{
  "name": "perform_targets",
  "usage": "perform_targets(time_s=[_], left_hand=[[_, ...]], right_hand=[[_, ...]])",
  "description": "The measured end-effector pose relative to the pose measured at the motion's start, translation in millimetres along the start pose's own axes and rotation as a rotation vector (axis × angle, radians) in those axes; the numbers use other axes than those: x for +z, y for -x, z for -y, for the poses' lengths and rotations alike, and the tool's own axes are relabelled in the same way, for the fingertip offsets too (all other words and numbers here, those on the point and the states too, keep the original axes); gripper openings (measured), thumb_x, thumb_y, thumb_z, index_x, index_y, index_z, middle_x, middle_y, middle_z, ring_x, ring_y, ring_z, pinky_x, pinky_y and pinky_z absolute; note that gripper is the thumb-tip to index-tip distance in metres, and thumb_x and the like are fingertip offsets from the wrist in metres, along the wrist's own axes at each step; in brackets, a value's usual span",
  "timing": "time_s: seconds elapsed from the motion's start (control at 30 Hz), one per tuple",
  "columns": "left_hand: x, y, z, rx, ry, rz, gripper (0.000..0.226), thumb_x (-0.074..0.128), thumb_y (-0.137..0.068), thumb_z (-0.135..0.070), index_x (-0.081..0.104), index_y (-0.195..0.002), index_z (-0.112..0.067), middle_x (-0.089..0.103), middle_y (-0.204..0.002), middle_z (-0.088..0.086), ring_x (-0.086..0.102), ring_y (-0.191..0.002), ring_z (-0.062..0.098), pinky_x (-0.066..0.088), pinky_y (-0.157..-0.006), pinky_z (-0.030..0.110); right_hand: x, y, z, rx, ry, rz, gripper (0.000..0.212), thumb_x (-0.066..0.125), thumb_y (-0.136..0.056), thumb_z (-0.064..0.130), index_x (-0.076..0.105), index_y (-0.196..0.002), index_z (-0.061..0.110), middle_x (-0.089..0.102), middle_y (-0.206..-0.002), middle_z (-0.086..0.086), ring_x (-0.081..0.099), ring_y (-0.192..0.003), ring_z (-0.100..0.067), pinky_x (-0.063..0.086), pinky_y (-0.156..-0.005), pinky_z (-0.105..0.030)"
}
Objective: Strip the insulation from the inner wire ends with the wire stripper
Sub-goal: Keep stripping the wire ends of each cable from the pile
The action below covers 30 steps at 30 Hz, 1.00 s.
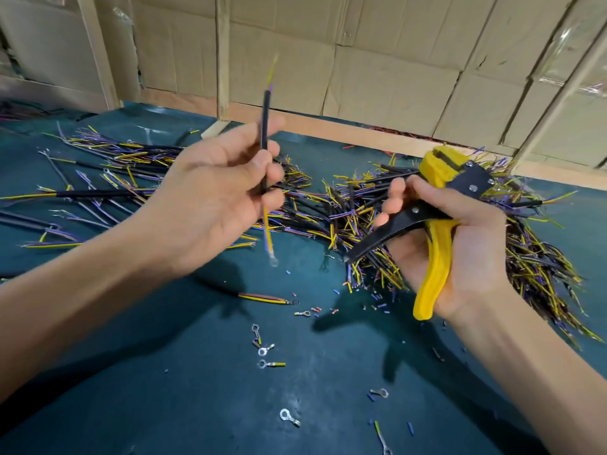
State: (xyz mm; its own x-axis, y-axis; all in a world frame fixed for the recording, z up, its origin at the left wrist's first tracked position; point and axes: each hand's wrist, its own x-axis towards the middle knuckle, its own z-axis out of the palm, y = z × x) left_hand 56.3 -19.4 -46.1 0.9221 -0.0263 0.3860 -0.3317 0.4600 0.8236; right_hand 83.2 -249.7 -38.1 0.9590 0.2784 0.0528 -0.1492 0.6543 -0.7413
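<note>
My left hand pinches a black-sheathed cable and holds it nearly upright above the table. Yellow and purple inner wires stick out of its top end, blurred. A yellow inner wire with a ring terminal hangs from its bottom end. My right hand grips the yellow and black wire stripper by its handles, jaws pointing up and away. The stripper's jaws are apart from the cable, about a hand's width to its right.
Heaps of cut cables with yellow and purple wires spread across the dark green table. Loose ring terminals and bits of stripped insulation lie near the front. Cardboard walls and wooden posts stand behind.
</note>
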Motion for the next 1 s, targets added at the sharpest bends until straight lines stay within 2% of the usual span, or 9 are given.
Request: perform_targets(time_s=[0.1, 0.23, 0.47, 0.57, 0.63, 0.77, 0.83, 0.93, 1.0], left_hand=[[6.2, 3.4, -5.5, -0.106, 0.269, 0.013, 0.038, 0.051, -0.088, 0.004, 0.059, -0.125, -0.003, 0.057, -0.086, 0.001, 0.065, -0.08, 0.013, 0.059, -0.081, 0.046], [9.3, 6.2, -6.7, -0.111, 0.352, -0.03, 0.033, 0.05, -0.091, 0.005, 0.053, -0.121, -0.009, 0.056, -0.084, 0.001, 0.069, -0.082, 0.015, 0.058, -0.081, 0.056], [1.5, 3.9, -5.8, -0.088, 0.183, -0.066, 0.013, 0.059, -0.093, -0.006, 0.058, -0.106, -0.009, 0.061, -0.079, 0.003, 0.071, -0.088, 0.023, 0.059, -0.082, 0.051], [-14.0, -6.5, -4.7, -0.112, -0.123, -0.338, 0.019, 0.066, -0.094, -0.021, 0.06, -0.09, -0.004, 0.068, -0.072, 0.005, 0.075, -0.076, 0.02, 0.061, -0.069, 0.03], [-31.8, -14.3, -6.1, -0.195, -0.14, -0.5, 0.024, 0.068, -0.092, -0.026, 0.062, -0.084, -0.004, 0.07, -0.067, 0.004, 0.072, -0.064, 0.011, 0.058, -0.06, 0.02], [-60.4, -19.9, -13.8, -0.381, -0.164, -0.392, 0.013, 0.06, -0.097, -0.005, 0.063, -0.101, 0.007, 0.072, -0.105, 0.023, 0.076, -0.087, 0.025, 0.062, -0.07, 0.028], [-65.9, -17.2, -21.9, -0.399, -0.383, -0.195, 0.018, 0.06, -0.097, -0.002, 0.064, -0.114, 0.002, 0.072, -0.111, 0.023, 0.075, -0.095, 0.032, 0.062, -0.076, 0.032], [-71.8, -16.5, -34.5, -0.185, -1.35, 0.124, 0.026, 0.071, -0.092, -0.021, 0.068, -0.117, -0.029, 0.075, -0.105, -0.01, 0.069, -0.102, 0.008, 0.055, -0.093, 0.029], [-75.3, -16.9, -39.2, -0.122, -1.854, 0.209, 0.045, 0.074, -0.084, -0.043, 0.059, -0.126, -0.044, 0.061, -0.12, -0.017, 0.05, -0.121, 0.016, 0.039, -0.106, 0.04]], right_hand=[[5.0, 5.1, -9.3, 0.08, 0.138, 0.082, 0.005, 0.061, -0.084, 0.009, 0.064, -0.087, 0.008, 0.069, -0.085, -0.012, 0.062, -0.064, -0.023, 0.055, -0.061, -0.033], [11.3, 13.4, -22.2, 0.183, 0.269, 0.193, 0.008, 0.065, -0.084, 0.008, 0.071, -0.08, 0.01, 0.072, -0.089, -0.015, 0.067, -0.068, -0.024, 0.056, -0.06, -0.035], [17.5, 21.2, -30.7, 0.207, 0.37, 0.238, 0.006, 0.075, -0.074, 0.007, 0.073, -0.08, 0.01, 0.071, -0.092, -0.019, 0.069, -0.072, -0.028, 0.055, -0.059, -0.037], [17.8, 20.2, -29.6, 0.217, 0.355, 0.216, 0.005, 0.075, -0.071, 0.008, 0.075, -0.076, 0.011, 0.07, -0.092, -0.016, 0.067, -0.07, -0.024, 0.055, -0.06, -0.036], [18.0, 19.1, -29.0, 0.224, 0.342, 0.188, 0.005, 0.074, -0.071, 0.007, 0.075, -0.073, 0.011, 0.069, -0.09, -0.014, 0.065, -0.068, -0.022, 0.056, -0.06, -0.035], [17.9, 16.8, -26.4, 0.245, 0.269, 0.111, 0.011, 0.064, -0.08, 0.008, 0.072, -0.072, 0.01, 0.069, -0.086, -0.011, 0.061, -0.064, -0.02, 0.055, -0.057, -0.034], [17.9, 16.3, -25.1, 0.236, 0.261, 0.095, 0.013, 0.063, -0.082, 0.008, 0.072, -0.073, 0.01, 0.069, -0.087, -0.011, 0.061, -0.064, -0.02, 0.055, -0.058, -0.034], [18.0, 16.0, -22.8, 0.224, 0.25, 0.074, 0.016, 0.062, -0.083, 0.008, 0.074, -0.072, 0.01, 0.07, -0.088, -0.012, 0.062, -0.063, -0.02, 0.055, -0.058, -0.034], [17.9, 15.8, -22.0, 0.212, 0.246, 0.054, 0.015, 0.063, -0.082, 0.008, 0.075, -0.072, 0.01, 0.072, -0.089, -0.013, 0.062, -0.063, -0.021, 0.055, -0.058, -0.034]])
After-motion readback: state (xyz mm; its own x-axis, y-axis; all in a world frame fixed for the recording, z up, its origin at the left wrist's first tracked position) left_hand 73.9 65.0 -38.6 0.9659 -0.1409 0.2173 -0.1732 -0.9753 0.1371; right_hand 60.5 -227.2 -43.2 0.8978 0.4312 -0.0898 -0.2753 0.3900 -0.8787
